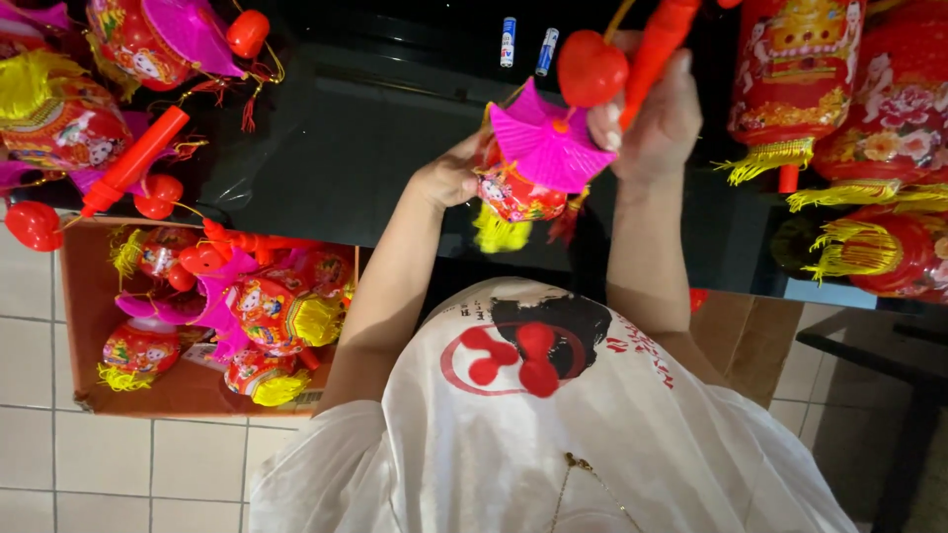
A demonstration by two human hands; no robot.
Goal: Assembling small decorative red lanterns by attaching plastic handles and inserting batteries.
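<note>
Toy lantern held up over the dark desk, between two hands.

Small, drum-shaped body, red with a bright printed cartoon pattern; magenta pleated, fan-like cap on top, tilted toward the camera. Yellow fringe tassel hangs from the lower end, a darker red tassel beside it. A glossy red ball sits just above the cap, touching the red-orange plastic stick handle, which slants up out of frame. Left hand touches the body's side; right hand wraps the handle. Lantern is clear of the desk, tipped sideways.
</note>
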